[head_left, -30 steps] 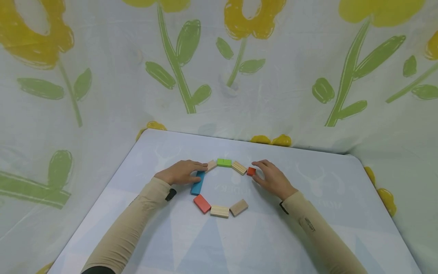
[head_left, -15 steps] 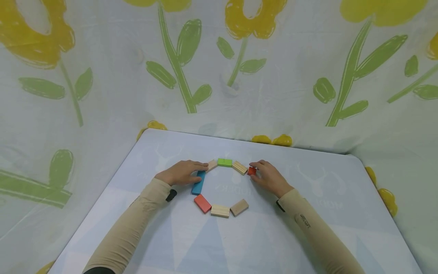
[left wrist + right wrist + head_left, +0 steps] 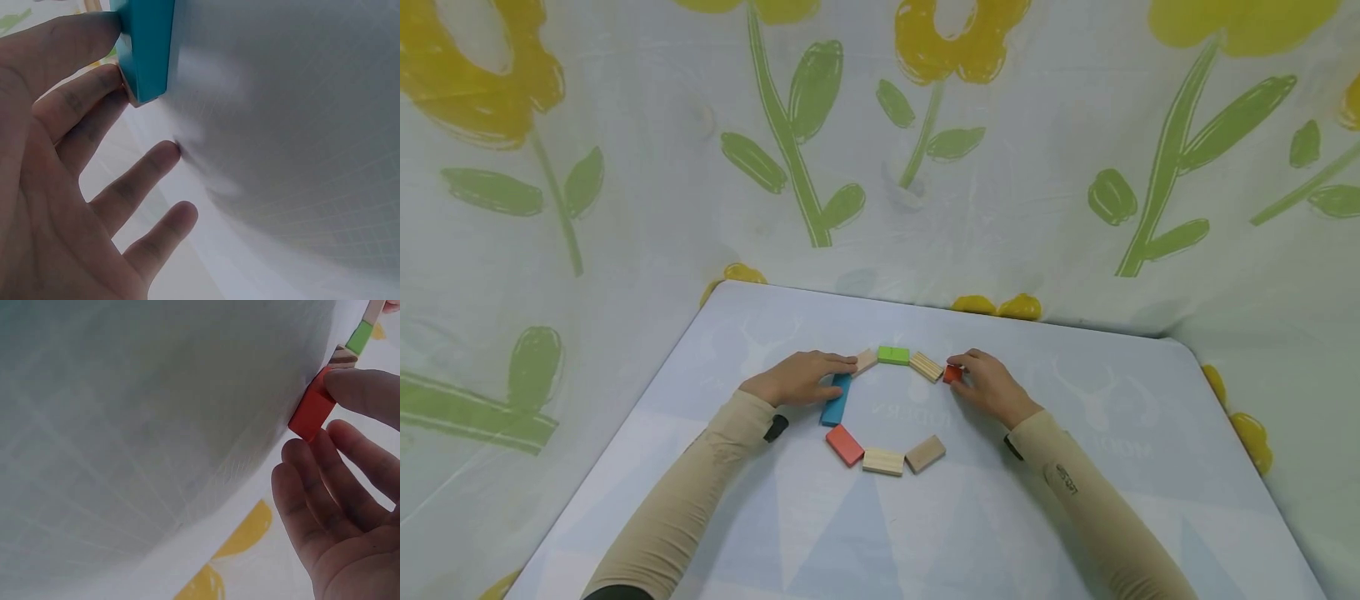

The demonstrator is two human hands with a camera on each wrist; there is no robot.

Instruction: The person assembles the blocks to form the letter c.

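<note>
Several wooden blocks lie on the table in a ring that is parted on its right side. My left hand (image 3: 793,379) lies over the upper left of the ring. Its thumb touches the blue block (image 3: 833,410) and its forefinger reaches the pale wooden block (image 3: 868,359). In the left wrist view the fingers spread fairly straight beside the blue block (image 3: 148,53). At the ring's upper right, my right hand (image 3: 997,392) pinches the small red block (image 3: 951,374) between thumb and fingers. The right wrist view has this red block (image 3: 312,414) against the striped wooden block (image 3: 343,357).
A green block (image 3: 893,356) and a striped block (image 3: 927,367) form the ring's far side. Nearer stand a coral-red block (image 3: 845,446), a ribbed wooden block (image 3: 883,462) and a plain brown block (image 3: 925,454). A flowered cloth (image 3: 1015,208) hangs behind the table (image 3: 1075,525).
My right hand has moved slightly left and closed its thumb and fingers onto the small red block, which sits nearly where it was. The left hand has stayed in place.
</note>
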